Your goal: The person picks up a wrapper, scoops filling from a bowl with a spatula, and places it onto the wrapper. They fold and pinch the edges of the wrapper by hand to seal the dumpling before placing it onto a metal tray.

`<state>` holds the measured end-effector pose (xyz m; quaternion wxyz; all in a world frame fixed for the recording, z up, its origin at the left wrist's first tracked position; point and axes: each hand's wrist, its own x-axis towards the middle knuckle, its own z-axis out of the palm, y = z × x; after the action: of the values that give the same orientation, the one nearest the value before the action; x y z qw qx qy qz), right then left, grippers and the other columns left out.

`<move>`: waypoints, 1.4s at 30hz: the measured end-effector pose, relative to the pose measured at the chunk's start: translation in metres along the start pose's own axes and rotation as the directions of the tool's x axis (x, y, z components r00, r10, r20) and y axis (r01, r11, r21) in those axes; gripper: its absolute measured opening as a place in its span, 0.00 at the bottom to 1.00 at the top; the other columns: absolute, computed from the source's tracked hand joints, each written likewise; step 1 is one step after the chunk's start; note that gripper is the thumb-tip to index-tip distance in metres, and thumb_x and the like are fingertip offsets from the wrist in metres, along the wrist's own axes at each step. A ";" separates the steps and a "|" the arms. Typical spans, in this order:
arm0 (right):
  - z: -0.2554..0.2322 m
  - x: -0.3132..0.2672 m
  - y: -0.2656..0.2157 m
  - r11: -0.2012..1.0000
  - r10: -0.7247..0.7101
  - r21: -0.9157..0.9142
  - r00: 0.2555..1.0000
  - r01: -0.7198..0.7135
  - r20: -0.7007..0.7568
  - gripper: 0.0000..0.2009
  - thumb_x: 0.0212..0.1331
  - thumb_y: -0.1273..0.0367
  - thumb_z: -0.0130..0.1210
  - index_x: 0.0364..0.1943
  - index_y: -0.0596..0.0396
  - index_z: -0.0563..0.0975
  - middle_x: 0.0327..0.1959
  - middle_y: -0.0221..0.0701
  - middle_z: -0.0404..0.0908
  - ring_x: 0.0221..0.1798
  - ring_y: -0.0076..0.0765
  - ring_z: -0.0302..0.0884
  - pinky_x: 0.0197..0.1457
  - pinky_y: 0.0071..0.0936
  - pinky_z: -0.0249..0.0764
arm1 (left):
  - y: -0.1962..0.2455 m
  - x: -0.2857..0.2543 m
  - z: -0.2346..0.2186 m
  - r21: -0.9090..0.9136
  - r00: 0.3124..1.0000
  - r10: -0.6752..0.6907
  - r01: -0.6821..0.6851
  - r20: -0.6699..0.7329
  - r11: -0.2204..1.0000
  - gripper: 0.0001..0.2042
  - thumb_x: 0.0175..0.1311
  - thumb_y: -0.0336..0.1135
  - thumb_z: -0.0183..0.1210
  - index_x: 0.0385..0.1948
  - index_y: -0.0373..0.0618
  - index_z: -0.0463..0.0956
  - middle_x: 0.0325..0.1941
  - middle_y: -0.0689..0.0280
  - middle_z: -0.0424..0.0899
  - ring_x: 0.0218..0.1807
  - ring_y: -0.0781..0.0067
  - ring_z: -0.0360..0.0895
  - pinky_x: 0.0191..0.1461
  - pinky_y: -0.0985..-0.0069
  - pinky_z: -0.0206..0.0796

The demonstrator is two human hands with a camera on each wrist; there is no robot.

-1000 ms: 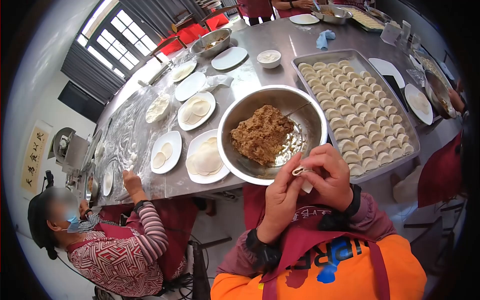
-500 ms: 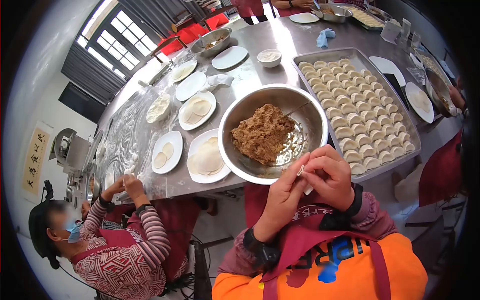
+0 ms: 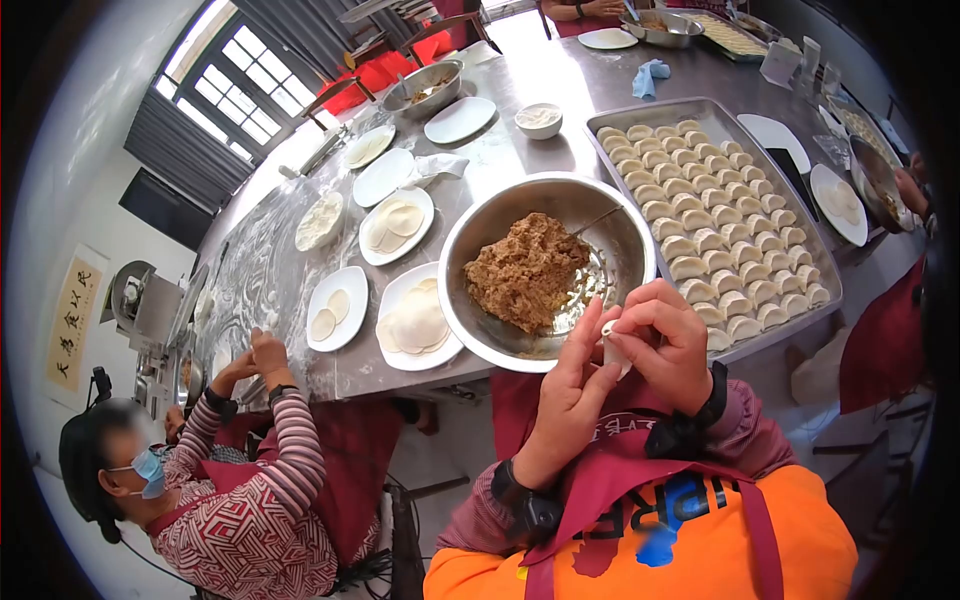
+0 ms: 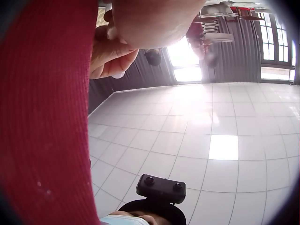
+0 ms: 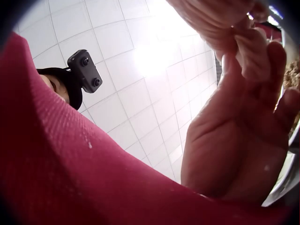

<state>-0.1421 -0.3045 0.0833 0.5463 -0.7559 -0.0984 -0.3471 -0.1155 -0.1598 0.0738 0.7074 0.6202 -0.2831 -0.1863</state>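
Observation:
A small white dumpling [image 3: 611, 346] sits between both hands, just in front of the table edge and over a red apron. My left hand [image 3: 592, 352] pinches its left side with thumb and long fingers. My right hand [image 3: 636, 330] curls round its right side and pinches the top seam. In the right wrist view the dumpling [image 5: 252, 55] shows as pale folded dough against the left hand's fingers [image 5: 276, 61]. The left wrist view shows only a sleeve, fingers [image 4: 112, 55] and ceiling.
A steel bowl [image 3: 620, 235] of brown filling stands right behind the hands, with a utensil in it. To its right is a tray [image 3: 700, 108] with rows of dumplings. Plates of round wrappers [image 3: 418, 320] lie to the left. Another person [image 3: 250, 500] works at the lower left.
Both hands rose slightly towards the bowl rim, and the dumpling has turned more upright between the fingers. The person at lower left brought both hands together at the table.

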 end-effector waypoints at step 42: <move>-0.008 -0.003 0.005 0.949 0.160 0.237 0.967 -0.206 0.199 0.06 0.45 0.79 0.57 0.29 0.56 0.81 0.52 0.39 0.75 0.62 0.43 0.64 0.63 0.35 0.61 | -0.007 0.004 0.008 -0.555 0.989 -0.146 0.108 -0.025 0.825 0.16 0.58 0.18 0.51 0.49 0.37 0.64 0.49 0.59 0.73 0.52 0.71 0.73 0.55 0.77 0.68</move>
<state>-0.1450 -0.3130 0.0793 0.6582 -0.7128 -0.1197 -0.2106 -0.1169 -0.1690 0.0681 0.8511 0.4131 -0.1520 -0.2860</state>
